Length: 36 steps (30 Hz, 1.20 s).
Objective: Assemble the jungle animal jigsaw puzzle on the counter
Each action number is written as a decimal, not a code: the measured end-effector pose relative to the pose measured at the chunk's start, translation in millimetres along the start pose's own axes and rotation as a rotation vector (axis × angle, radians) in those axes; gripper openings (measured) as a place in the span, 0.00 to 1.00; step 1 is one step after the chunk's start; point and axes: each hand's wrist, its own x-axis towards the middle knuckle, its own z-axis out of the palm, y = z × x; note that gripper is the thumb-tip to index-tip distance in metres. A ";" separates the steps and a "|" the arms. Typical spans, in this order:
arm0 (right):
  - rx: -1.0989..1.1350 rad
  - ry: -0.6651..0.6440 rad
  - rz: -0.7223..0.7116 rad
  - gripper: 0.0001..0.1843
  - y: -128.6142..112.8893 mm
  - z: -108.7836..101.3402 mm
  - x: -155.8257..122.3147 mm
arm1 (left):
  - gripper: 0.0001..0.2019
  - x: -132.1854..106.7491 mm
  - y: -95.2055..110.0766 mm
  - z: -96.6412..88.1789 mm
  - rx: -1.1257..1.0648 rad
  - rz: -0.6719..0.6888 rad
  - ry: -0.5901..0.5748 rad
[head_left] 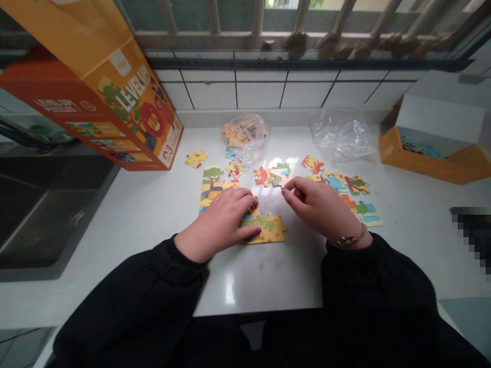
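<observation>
puzzle piece (266, 228) under left hand (217, 222): partly hidden | right-edge object (472, 237): pixelated

The puzzle pieces (268, 229) are card with a flat, matt top. The counter (261, 278) is white, smooth and shiny. The clear plastic bag (342, 135) is thin and crinkly. The sleeve (126, 291) is black cloth. The bracelet (351, 238) is shiny metal.

puzzle piece (270, 230): yellow, green animal | box (132, 105): orange-yellow, lion print | sleeves (126, 291): black | countertop (261, 276): white
</observation>
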 end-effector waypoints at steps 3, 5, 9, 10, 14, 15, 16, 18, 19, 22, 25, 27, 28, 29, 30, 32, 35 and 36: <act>0.000 0.046 0.036 0.13 6.8 2.4 3.9 | 0.24 -1.4 -2.3 -1.3 0.007 -0.002 -0.007; -0.001 0.085 0.059 0.14 11.2 3.2 6.5 | 0.26 -2.2 -3.6 -3.1 0.011 -0.010 -0.012; -0.060 0.244 0.128 0.15 25.0 -0.8 11.8 | 0.24 -3.9 -2.6 -7.7 0.053 -0.045 -0.035; -0.075 0.288 0.142 0.15 30.3 -2.8 13.3 | 0.23 -4.4 -1.7 -8.7 0.066 -0.055 -0.042; -0.069 0.400 0.199 0.16 53.2 -9.7 19.2 | 0.19 -6.4 -1.7 -14.2 0.031 -0.034 -0.043; -0.063 0.415 0.217 0.16 57.5 -10.3 20.7 | 0.18 -6.7 -4.1 -16.5 0.007 -0.027 -0.019; -0.056 0.427 0.234 0.16 60.5 -10.1 22.2 | 0.17 -6.8 -8.1 -19.4 -0.010 -0.030 0.018; -0.042 0.440 0.253 0.17 62.6 -7.3 24.8 | 0.16 -7.0 -21.6 -26.1 -0.001 -0.088 0.136; -0.033 0.433 0.250 0.17 62.0 -5.0 26.0 | 0.16 -7.1 -31.1 -29.5 0.026 -0.138 0.204; -0.014 0.397 0.203 0.16 57.1 2.3 28.1 | 0.18 -7.5 -66.4 -35.9 0.142 -0.343 0.394; 0.009 0.395 0.165 0.16 54.0 5.5 28.1 | 0.22 -6.9 -99.5 -33.0 0.232 -0.507 0.436; 0.026 0.404 0.168 0.16 53.8 4.7 27.1 | 0.23 -5.6 -113.9 -27.5 0.237 -0.557 0.396; 0.031 0.408 0.175 0.16 53.9 3.7 26.4 | 0.23 -4.8 -118.5 -24.6 0.222 -0.569 0.372; 0.034 0.410 0.181 0.16 53.9 2.6 25.7 | 0.23 -4.0 -121.8 -22.1 0.200 -0.577 0.359; 0.037 0.413 0.186 0.16 53.8 1.4 24.9 | 0.23 -3.3 -123.9 -20.2 0.179 -0.582 0.353; 0.043 0.417 0.194 0.16 53.1 -0.6 23.5 | 0.23 -2.7 -126.2 -18.1 0.148 -0.591 0.362; 0.062 0.420 0.205 0.17 51.6 -2.6 22.3 | 0.22 -3.0 -127.5 -18.9 0.128 -0.592 0.417; 0.067 0.422 0.207 0.18 51.2 -2.9 22.2 | 0.21 -3.1 -127.5 -19.8 0.118 -0.582 0.448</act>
